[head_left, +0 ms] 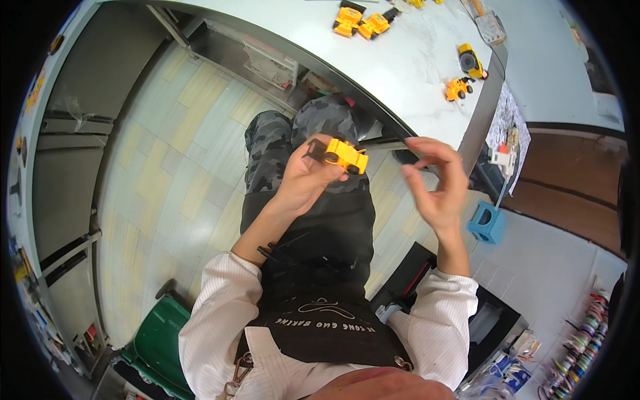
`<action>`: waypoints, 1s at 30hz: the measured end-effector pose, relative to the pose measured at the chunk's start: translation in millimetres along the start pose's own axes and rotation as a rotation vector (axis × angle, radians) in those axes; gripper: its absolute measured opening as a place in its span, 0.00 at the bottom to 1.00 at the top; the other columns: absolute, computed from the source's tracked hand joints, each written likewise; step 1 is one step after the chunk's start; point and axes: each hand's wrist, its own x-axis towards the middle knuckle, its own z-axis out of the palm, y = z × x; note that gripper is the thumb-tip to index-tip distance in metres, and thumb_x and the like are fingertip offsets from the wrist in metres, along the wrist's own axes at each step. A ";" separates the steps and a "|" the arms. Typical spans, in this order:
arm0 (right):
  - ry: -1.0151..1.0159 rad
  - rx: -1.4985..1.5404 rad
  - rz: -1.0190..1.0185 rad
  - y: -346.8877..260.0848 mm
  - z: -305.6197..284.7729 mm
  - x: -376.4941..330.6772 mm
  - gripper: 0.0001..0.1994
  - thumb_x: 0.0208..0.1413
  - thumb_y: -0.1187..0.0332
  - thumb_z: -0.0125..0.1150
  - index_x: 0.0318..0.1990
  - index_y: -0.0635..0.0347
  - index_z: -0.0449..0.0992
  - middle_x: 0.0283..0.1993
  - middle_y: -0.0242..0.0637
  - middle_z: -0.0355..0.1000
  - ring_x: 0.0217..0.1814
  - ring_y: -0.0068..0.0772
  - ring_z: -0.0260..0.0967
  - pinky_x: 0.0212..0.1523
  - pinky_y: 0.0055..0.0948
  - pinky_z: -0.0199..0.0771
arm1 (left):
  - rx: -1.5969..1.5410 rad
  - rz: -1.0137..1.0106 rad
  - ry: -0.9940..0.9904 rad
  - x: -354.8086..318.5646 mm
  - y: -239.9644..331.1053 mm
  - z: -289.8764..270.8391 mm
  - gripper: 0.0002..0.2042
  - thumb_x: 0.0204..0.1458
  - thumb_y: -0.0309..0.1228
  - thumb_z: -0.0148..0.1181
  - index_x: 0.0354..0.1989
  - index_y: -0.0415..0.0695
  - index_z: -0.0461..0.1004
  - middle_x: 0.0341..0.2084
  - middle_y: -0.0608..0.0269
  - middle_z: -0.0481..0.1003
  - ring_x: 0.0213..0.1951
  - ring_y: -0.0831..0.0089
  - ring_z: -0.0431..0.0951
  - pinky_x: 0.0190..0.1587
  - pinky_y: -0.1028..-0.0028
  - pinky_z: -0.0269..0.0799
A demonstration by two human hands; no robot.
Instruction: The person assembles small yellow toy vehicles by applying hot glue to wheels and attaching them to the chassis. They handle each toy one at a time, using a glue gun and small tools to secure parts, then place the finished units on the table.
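Observation:
My left hand [303, 180] holds a yellow toy loader [347, 156] with black wheels and a black bucket, above my lap. Its thumb and fingers grip the toy from below and the side, so part of its underside is hidden. To the right, my right hand [442, 187] is raised beside the table edge, apart from the toy. Its fingers curve, and a gap shows between thumb and forefinger with nothing visible in it.
On the white table [400, 73] ahead stand several yellow toy vehicles, among them a toy loader [347, 21] and a small orange-yellow toy [458, 89]. A blue stool [487, 223] is at right, a green chair [159, 347] at lower left. Ribbon-like rolls [587, 340] line the lower right.

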 end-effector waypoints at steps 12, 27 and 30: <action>-0.132 0.386 0.282 -1.1 7.7 -10.5 0.30 0.44 0.77 0.74 0.56 0.62 0.67 0.50 0.39 0.73 0.49 0.28 0.73 0.37 0.19 0.74 | 0.378 -0.074 -0.050 14.3 -7.3 32.0 0.15 0.50 0.21 0.65 0.47 0.37 0.70 0.40 0.59 0.77 0.40 0.75 0.78 0.44 0.75 0.75; -0.091 0.069 0.128 -4.3 -28.3 -12.5 0.07 0.46 0.80 0.68 0.34 0.63 0.80 0.32 0.37 0.77 0.29 0.25 0.72 0.30 0.22 0.70 | 0.442 -0.200 -0.089 24.8 -9.8 31.2 0.16 0.52 0.23 0.65 0.48 0.39 0.70 0.35 0.60 0.78 0.33 0.80 0.77 0.32 0.80 0.73; -0.087 0.029 0.113 -3.2 -26.5 -14.5 0.07 0.46 0.82 0.67 0.34 0.63 0.80 0.33 0.37 0.77 0.29 0.25 0.71 0.30 0.22 0.71 | 0.431 -0.199 -0.074 25.2 -11.2 32.6 0.16 0.52 0.24 0.65 0.49 0.39 0.70 0.35 0.60 0.78 0.32 0.80 0.77 0.32 0.80 0.73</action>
